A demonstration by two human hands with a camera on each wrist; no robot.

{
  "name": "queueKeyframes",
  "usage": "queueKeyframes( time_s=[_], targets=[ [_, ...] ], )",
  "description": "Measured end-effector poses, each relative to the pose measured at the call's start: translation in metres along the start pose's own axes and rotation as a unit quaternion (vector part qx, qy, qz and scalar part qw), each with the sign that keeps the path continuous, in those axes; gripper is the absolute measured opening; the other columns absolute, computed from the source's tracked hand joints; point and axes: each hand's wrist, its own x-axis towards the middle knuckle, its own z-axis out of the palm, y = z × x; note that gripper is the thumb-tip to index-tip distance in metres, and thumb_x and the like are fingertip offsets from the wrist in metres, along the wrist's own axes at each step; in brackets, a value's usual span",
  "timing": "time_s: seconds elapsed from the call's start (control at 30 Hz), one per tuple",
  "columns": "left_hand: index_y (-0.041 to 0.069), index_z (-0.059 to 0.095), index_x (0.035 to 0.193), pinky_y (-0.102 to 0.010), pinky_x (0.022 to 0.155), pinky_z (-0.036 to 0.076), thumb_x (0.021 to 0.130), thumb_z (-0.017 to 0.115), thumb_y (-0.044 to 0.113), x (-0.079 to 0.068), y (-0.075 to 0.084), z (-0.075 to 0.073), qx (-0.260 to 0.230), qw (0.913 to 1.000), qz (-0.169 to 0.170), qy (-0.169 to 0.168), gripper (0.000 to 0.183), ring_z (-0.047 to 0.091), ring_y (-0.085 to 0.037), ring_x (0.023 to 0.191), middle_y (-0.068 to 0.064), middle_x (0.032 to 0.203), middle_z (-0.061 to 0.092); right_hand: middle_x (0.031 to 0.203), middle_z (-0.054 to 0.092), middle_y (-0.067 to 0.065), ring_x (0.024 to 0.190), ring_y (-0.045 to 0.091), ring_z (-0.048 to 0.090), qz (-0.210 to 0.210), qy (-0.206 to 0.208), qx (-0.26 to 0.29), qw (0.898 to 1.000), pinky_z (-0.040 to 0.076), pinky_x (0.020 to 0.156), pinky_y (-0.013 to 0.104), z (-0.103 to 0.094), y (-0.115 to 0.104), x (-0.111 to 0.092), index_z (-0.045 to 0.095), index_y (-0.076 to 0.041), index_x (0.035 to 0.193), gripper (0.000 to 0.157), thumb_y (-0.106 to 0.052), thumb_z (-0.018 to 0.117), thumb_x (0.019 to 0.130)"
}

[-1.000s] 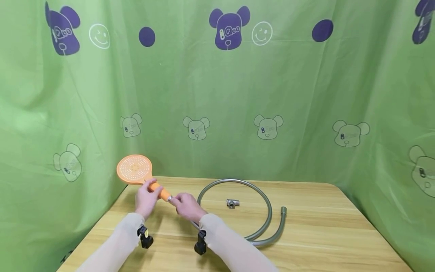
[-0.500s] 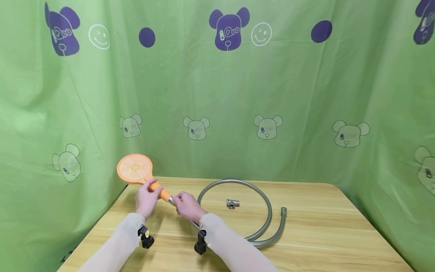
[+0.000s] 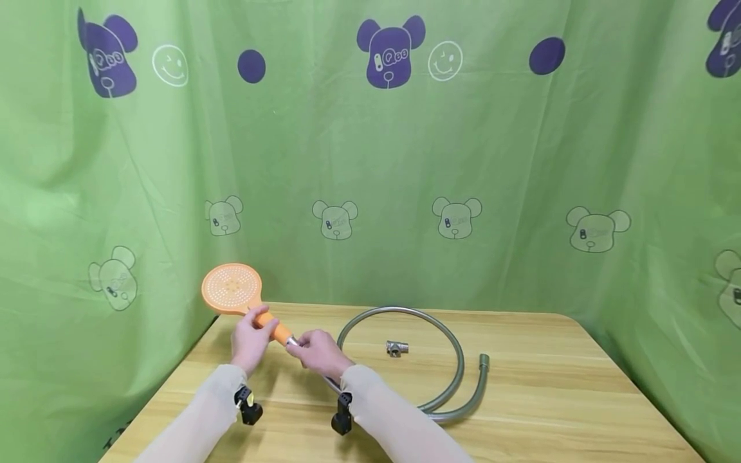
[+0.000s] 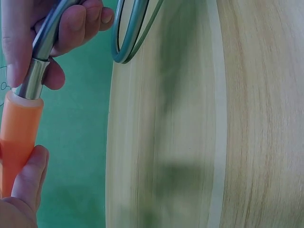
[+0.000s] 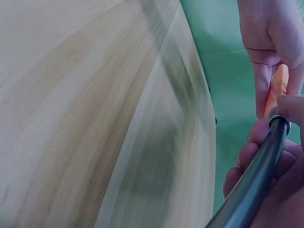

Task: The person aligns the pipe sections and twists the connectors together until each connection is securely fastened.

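Note:
An orange shower head (image 3: 232,289) with a round perforated face is held above the table's left side, tilted up to the left. My left hand (image 3: 250,341) pinches its orange handle (image 4: 20,128) between thumb and fingers. At the handle's lower end sits the silver metal connector (image 4: 32,78) of a grey shower hose (image 5: 254,183). Around that connector and the hose end curl the thumb and fingers of my right hand (image 3: 320,353). In the left wrist view the connector meets the handle end; the joint's inside is hidden.
The hose's loop (image 3: 457,347) lies on the wooden table (image 3: 550,386), its free end (image 3: 484,363) pointing away at the right. Inside the loop rests a small metal tee fitting (image 3: 396,348). A green patterned curtain (image 3: 393,148) encloses the back and sides.
The fingers of my right hand shift slightly at the connector, baring more metal half a second ago and now closing near the handle end again. The left hand keeps its hold on the handle.

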Motion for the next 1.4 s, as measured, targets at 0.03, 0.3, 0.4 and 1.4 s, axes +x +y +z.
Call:
queueKeyframes(
  time_s=[0.03,0.3,0.4,1.4],
  targets=[
    [0.005,0.056,0.14,-0.027,0.078,0.061,0.094,0.07,0.013,0.0001,0.0003,-0.0002,0.0,1.0,0.0,0.0,0.048,0.068,-0.013,0.084,-0.025,0.119,0.061,0.057,0.058,-0.004,0.05,0.009,0.046,-0.002,0.0,-0.002,1.0,0.035,0.045,0.022,-0.0002,-0.0002,0.0003,0.068,-0.015,0.076,0.031,-0.04,0.066,0.095],
    [0.005,0.057,0.139,-0.025,0.076,0.061,0.094,0.07,0.013,0.0018,0.0009,-0.0005,-0.001,1.0,0.003,0.0,0.047,0.069,-0.016,0.085,-0.026,0.119,0.062,0.055,0.056,-0.003,0.048,0.01,0.043,0.0,-0.01,0.008,1.0,0.032,0.045,0.023,-0.0009,-0.002,0.0011,0.07,-0.013,0.082,0.037,-0.043,0.058,0.1],
    [0.005,0.057,0.139,-0.031,0.08,0.062,0.094,0.07,0.013,0.0023,0.0001,0.0,0.001,1.0,0.003,0.0,0.047,0.068,-0.015,0.085,-0.025,0.117,0.062,0.058,0.057,-0.003,0.05,0.011,0.046,0.005,-0.014,0.014,1.0,0.033,0.045,0.024,-0.0014,-0.0027,-0.0002,0.066,-0.011,0.094,0.034,-0.043,0.058,0.101],
    [0.004,0.056,0.14,-0.023,0.073,0.06,0.095,0.069,0.014,0.0004,-0.005,0.0009,0.008,1.0,0.004,0.001,0.048,0.07,-0.015,0.084,-0.028,0.123,0.063,0.053,0.055,-0.001,0.047,0.011,0.046,0.023,-0.064,0.049,0.996,0.033,0.047,0.023,-0.0021,-0.0021,-0.0004,0.072,-0.01,0.083,0.039,-0.042,0.057,0.101]
  ],
)
